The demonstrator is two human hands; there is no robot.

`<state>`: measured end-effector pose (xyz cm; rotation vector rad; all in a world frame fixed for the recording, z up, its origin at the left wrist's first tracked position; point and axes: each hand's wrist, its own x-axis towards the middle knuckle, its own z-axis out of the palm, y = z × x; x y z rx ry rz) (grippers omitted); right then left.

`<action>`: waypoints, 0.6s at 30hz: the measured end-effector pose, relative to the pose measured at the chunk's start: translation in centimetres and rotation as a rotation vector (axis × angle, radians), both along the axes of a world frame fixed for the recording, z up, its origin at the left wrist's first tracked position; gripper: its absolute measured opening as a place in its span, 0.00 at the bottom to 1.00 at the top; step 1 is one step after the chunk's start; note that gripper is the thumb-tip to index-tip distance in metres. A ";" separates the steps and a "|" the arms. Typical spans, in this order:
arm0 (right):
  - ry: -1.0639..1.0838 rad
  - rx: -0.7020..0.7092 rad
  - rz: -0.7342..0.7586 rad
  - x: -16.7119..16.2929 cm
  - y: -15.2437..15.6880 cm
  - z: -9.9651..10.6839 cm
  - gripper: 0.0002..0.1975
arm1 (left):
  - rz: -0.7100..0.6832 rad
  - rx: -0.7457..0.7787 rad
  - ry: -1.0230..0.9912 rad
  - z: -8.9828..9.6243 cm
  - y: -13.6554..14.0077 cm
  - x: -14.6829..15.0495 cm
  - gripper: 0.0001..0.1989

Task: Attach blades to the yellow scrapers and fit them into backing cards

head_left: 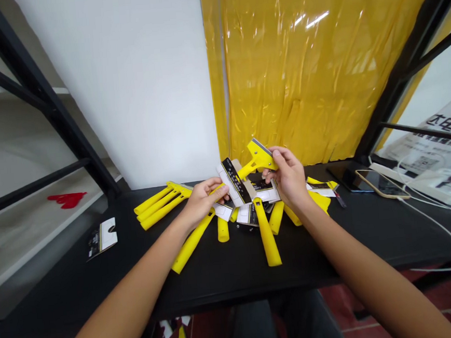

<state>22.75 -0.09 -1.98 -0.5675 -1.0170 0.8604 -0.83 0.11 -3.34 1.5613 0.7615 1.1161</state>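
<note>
"Scraper head (261, 157), flat, bright yellow plastic with a grey metal blade strip along one edge: where does it lie from the fingers?"

"Just leftward of the right fingertips; the right hand (291, 177) pinches it between thumb and fingers by the near end of its wide part"

"And its long axis?"

"Slanting. The wide, bladed end is beside the right fingers, and the slim neck runs down and leftward, toward the left fingers. The right hand is clearly the nearer one"

"What do the left fingers have?"

"The left hand (206, 199) has its thumb and fingers closed on the edge of a folded black-and-white printed card (233, 182), brown on its inner side. That puts the card between the two sets of fingers, at the lower end of the neck"

"Does the neck enter it?"

"I cannot tell; whether it passes through, goes behind or ends there is too small to make out"

"Anything else unclear?"

"Below the fingers lies a tapered yellow plastic handle (267, 233); its top shows against the card's lower edge, touching or merely overlapping in view. Under the hands, white printed cards (247, 215) are partly covered, their print too fine to read"
</note>
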 end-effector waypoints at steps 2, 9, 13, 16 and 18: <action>-0.051 0.015 -0.040 0.2 0.3 -0.2 0.13 | 0.000 0.007 0.010 0.0 0.0 -0.1 0.18; -0.160 -0.028 0.068 -1.4 -0.2 -1.1 0.14 | -0.116 -0.128 0.062 0.8 -1.3 0.2 0.17; -0.292 0.011 0.036 -2.3 -0.9 -1.4 0.12 | -0.188 -0.198 0.096 1.2 -2.1 0.5 0.16; -0.307 0.065 0.051 -2.6 -1.1 -1.7 0.12 | -0.124 -0.256 0.015 1.0 -2.0 0.7 0.16; -0.329 0.070 0.073 -2.7 -1.1 -1.8 0.11 | -0.091 -0.290 -0.046 0.8 -1.7 0.7 0.16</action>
